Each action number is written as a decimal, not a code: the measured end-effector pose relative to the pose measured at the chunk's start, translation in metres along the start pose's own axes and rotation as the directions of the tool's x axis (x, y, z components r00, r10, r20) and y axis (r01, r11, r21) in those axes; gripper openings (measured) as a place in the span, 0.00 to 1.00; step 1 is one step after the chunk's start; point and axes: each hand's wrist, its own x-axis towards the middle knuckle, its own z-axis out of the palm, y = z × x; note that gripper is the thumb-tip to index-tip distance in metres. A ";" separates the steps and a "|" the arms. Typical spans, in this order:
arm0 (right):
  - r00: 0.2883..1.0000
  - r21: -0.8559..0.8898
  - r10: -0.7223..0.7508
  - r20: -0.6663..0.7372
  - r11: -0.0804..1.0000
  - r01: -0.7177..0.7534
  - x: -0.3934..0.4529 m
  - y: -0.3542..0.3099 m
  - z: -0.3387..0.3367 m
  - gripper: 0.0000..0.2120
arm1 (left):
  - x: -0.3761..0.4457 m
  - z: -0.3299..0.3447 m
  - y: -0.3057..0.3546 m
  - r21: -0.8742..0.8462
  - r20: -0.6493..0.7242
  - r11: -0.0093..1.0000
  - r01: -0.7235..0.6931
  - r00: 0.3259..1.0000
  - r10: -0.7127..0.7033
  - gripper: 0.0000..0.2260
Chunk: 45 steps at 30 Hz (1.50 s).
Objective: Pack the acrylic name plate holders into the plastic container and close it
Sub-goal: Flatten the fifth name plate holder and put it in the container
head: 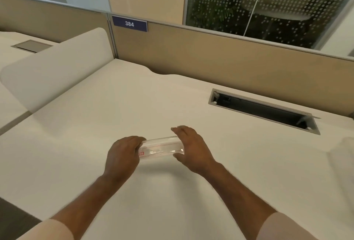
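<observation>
Left hand (122, 153) and right hand (193, 147) clamp the ends of a clear name plate holder (161, 148) just above the table (95, 124). Risks: slick acrylic slipping from grip; pale shape at right edge may be the container, can't tell.

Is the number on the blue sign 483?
No, the blue sign on the partition reads 384 in white digits.

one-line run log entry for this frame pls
left hand: grips left end | right hand: holds right end | item: clear acrylic name plate holder | on: white desk | container: unclear
</observation>
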 end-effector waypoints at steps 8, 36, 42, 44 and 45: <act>0.992 -0.037 0.036 -0.124 0.998 -0.041 -0.067 0.030 -0.039 0.31 | -0.001 0.007 0.061 -0.108 -0.006 0.987 -0.118 0.993 0.118 0.12; 0.776 0.670 0.604 -0.181 0.653 -0.352 -0.237 0.096 -0.100 0.30 | -0.080 0.060 0.257 -0.686 0.621 0.430 0.586 0.780 -0.073 0.35; 0.768 0.720 0.631 -0.107 0.582 -0.378 -0.234 0.091 -0.083 0.30 | -0.084 0.064 0.275 -0.691 0.682 0.263 0.674 0.728 -0.072 0.24; 0.772 0.738 0.631 -0.081 0.558 -0.379 -0.232 0.091 -0.079 0.31 | -0.083 0.067 0.274 -0.693 0.676 0.243 0.679 0.729 -0.109 0.26; 0.779 0.747 0.624 -0.060 0.546 -0.380 -0.231 0.092 -0.078 0.32 | -0.082 0.068 0.272 -0.694 0.670 0.248 0.676 0.733 -0.121 0.27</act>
